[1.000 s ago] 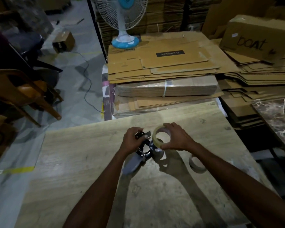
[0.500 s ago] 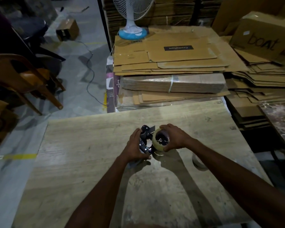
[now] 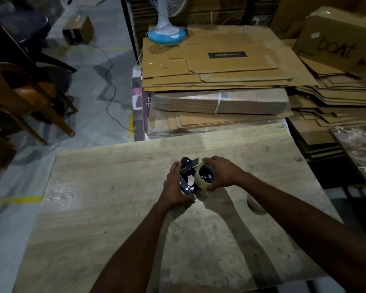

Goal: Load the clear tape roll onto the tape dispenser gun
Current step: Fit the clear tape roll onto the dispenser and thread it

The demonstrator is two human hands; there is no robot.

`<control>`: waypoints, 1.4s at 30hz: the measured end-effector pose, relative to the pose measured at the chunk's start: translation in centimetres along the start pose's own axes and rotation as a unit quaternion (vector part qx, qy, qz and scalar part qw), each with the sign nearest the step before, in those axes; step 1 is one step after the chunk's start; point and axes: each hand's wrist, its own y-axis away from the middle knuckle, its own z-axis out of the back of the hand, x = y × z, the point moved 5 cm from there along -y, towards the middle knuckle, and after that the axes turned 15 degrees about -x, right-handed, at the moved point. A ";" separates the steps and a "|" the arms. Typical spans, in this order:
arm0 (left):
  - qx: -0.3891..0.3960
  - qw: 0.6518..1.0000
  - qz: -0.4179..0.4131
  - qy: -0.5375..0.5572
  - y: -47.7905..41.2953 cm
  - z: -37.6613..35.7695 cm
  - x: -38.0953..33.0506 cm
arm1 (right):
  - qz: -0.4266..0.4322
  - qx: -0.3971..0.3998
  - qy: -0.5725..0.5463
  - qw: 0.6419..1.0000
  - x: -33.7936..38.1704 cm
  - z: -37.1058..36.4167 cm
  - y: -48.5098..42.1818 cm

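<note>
Head view: over the middle of the wooden table (image 3: 114,187), the left hand (image 3: 175,187) grips the tape dispenser gun (image 3: 186,176) by its lower end. The right hand (image 3: 222,174) clasps the clear tape roll (image 3: 203,178) - fingers on top, thumb below - held against the gun's right side, dark hub showing through its core. Flattened cartons (image 3: 220,60) are stacked beyond the table.

Dim room; the light falls mostly on the pale wood-grain table top (image 3: 106,187). Left: grey concrete floor (image 3: 89,66) w/ a yellow tape line (image 3: 19,200) and a thin dark cable (image 3: 112,92), plus a brown wooden chair (image 3: 30,98). Behind the table are stacks of flattened brown cardboard boxes (image 3: 220,68), w/ a white fan on a round blue base (image 3: 166,35) at their back edge. Right: a dark marble-pattern slab (image 3: 357,149).
</note>
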 end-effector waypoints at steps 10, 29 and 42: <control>-0.029 0.997 -0.017 0.063 -0.3 0.4 0.1 | 0.035 0.007 0.034 0.999 0.8 -0.3 -1.3; -0.057 0.994 -0.018 -0.088 -0.5 -0.2 1.1 | -0.019 -0.009 -0.005 1.000 0.1 -2.2 -1.4; 0.030 0.938 -0.202 -0.279 -2.2 0.0 -0.4 | -0.036 -0.010 -0.002 0.999 -0.4 -3.6 -1.7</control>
